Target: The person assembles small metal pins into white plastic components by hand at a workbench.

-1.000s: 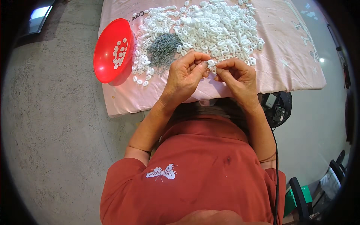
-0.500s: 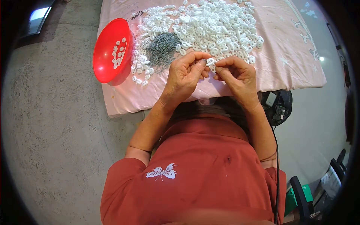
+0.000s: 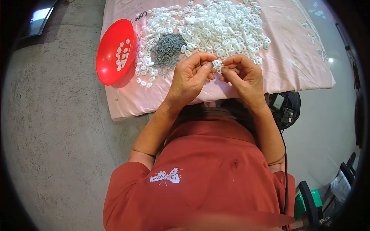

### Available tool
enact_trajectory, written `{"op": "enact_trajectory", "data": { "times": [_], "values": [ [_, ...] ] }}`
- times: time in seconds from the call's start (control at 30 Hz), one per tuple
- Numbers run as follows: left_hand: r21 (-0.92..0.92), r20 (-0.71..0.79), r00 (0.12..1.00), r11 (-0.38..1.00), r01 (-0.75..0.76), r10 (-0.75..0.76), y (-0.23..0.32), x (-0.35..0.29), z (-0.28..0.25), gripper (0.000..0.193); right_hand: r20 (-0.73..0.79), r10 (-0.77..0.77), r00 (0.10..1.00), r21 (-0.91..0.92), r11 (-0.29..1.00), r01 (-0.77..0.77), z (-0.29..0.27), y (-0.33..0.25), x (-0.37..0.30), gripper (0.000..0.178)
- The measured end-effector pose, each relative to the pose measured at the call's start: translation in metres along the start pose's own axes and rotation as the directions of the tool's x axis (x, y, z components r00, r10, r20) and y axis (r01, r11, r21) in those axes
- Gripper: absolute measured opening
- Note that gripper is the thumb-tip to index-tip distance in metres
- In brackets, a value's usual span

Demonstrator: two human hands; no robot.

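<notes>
Between my two hands, over the near edge of the cloth, is a small white plastic piece (image 3: pixel 217 64) with holes. My left hand (image 3: pixel 194 74) pinches it from the left between thumb and index finger. From the other side my right hand (image 3: pixel 243 77) has its thumb and fingertips closed at the piece; whether a smaller part is between them cannot be made out. Just beyond my hands lies a large heap of like white plastic pieces (image 3: pixel 227 29). A pile of small grey screws (image 3: pixel 167 49) lies left of that heap.
A red bowl (image 3: pixel 106 50) with several white pieces in it stands at the cloth's left edge. Pink cloth (image 3: pixel 293 57) covers the table. Below its right edge is a round black stand (image 3: pixel 290 111) with small devices, and a black cable (image 3: pixel 285 165) runs down beside my right arm.
Both hands stay in nearly the same place. The white piece has turned slightly between my fingers, and my right fingertips have shifted a little on it.
</notes>
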State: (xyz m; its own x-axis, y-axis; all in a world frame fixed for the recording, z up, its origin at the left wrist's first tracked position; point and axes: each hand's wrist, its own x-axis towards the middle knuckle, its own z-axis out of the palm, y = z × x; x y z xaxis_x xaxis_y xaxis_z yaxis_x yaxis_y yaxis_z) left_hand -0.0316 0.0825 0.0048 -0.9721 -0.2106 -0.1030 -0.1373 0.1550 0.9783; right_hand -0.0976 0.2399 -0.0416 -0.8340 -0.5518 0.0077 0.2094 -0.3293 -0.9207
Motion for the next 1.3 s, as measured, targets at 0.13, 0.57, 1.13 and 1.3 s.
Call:
{"op": "enact_trajectory", "data": {
  "times": [0.13, 0.57, 1.13, 1.3],
  "values": [
    [0.023, -0.004, 1.0, 1.0, 0.008, -0.008, 0.001, 0.0, 0.001, 0.018, -0.003, -0.003, 1.0, -0.01, 1.0, 0.003, 0.0, 0.0, 0.0, 0.012],
    [0.074, -0.028, 0.998, 0.996, -0.056, 0.058, -0.002, 0.0, 0.006, 0.015, 0.003, 0.012, 1.0, 0.019, 1.0, -0.012, -0.001, -0.002, 0.001, 0.011],
    [0.478, 0.06, 0.904, 0.782, -0.399, 0.424, 0.006, 0.0, 0.014, 0.026, -0.019, -0.059, 0.998, 0.022, 0.998, 0.06, -0.006, 0.006, 0.001, 0.013],
    [0.506, 0.037, 0.897, 0.766, -0.397, 0.44, 0.005, 0.001, 0.012, 0.029, -0.045, -0.036, 0.998, 0.038, 0.999, 0.038, -0.003, 0.002, 0.001, 0.014]
  ]
}}
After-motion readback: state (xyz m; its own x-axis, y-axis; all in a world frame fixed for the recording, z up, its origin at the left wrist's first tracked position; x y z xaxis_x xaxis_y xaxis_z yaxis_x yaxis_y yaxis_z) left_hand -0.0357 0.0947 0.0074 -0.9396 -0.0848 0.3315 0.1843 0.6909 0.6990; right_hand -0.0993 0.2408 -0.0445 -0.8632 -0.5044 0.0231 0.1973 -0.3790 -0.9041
